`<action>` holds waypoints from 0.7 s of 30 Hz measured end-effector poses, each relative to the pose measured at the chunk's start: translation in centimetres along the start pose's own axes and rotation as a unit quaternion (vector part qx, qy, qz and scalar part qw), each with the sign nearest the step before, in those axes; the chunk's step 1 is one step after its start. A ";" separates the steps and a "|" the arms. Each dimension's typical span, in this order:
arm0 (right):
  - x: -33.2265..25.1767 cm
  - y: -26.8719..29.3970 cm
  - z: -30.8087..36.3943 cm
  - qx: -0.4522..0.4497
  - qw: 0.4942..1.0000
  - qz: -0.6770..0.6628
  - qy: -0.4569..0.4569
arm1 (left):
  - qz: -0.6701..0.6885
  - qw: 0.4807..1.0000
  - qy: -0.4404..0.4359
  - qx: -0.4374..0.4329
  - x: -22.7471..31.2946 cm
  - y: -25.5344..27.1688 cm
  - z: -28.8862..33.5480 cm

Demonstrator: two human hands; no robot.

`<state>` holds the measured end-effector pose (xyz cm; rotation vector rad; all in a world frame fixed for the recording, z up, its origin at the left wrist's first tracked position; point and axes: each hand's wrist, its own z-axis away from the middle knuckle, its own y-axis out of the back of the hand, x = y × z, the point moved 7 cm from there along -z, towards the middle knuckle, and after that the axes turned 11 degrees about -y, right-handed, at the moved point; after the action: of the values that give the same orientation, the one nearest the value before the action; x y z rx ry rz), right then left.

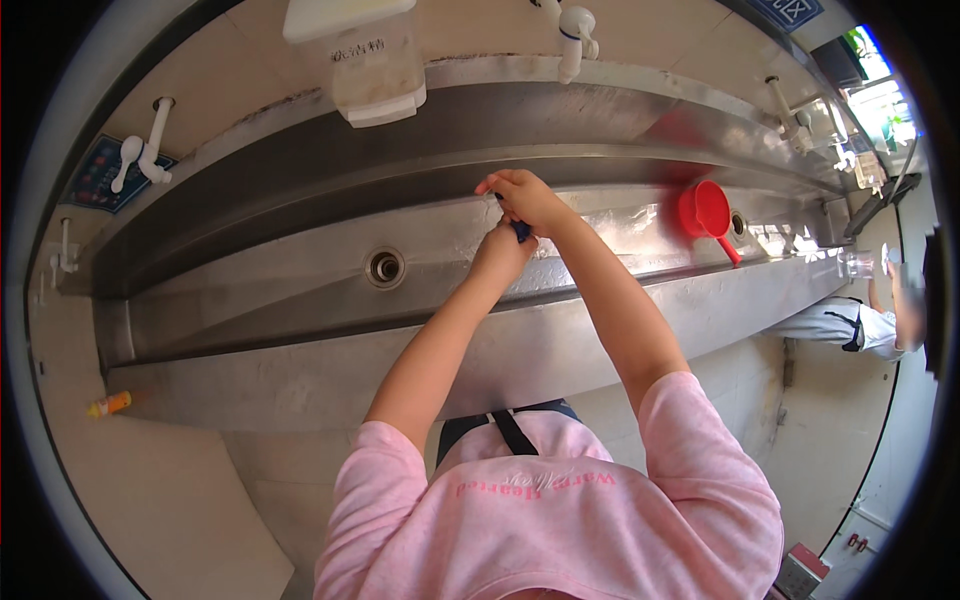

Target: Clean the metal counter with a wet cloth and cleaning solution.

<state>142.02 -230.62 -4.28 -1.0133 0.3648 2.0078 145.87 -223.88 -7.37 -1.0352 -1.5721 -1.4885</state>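
Note:
Both my arms reach over a long stainless steel trough sink [250,270]. My left hand [503,253] is closed around a small, dark blue, cloth-like thing [521,231]. Close against it and slightly farther away, my right hand [532,204] grips the same dark blue thing from above. Only bits of it show between the fingers, so its exact kind is hidden. Beneath the hands the sink's bottom looks wet and shiny.
A red plastic dipper [706,210] lies in the sink at right, beside a drain. Another drain [384,268] is left of my hands. White taps [572,45] and a dispenser box [375,70] line the back wall. Another person [830,325] stands at far right.

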 end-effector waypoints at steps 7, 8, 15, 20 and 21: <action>7.4 0.9 0.3 0.287 0.934 -0.210 0.022 | -0.226 0.973 0.038 -0.001 -1.9 0.5 2.4; 8.9 0.9 0.1 0.307 0.912 -0.271 0.029 | -0.247 0.968 -0.004 0.039 -1.8 0.8 3.2; 7.5 -1.4 1.5 -0.032 0.965 -0.261 0.004 | 0.463 0.841 0.278 0.039 -1.9 0.4 7.4; 5.8 -7.4 3.9 -0.291 0.879 -0.378 0.028 | 0.861 0.477 0.175 -0.026 5.2 1.2 8.5; 4.5 -8.6 4.7 -0.370 0.816 -0.440 0.066 | 0.892 0.417 0.174 -0.023 5.9 1.2 8.8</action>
<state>144.90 -220.20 -3.91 -1.4328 -0.7813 1.1821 144.75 -214.65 -2.13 -1.3480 0.3922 -0.0041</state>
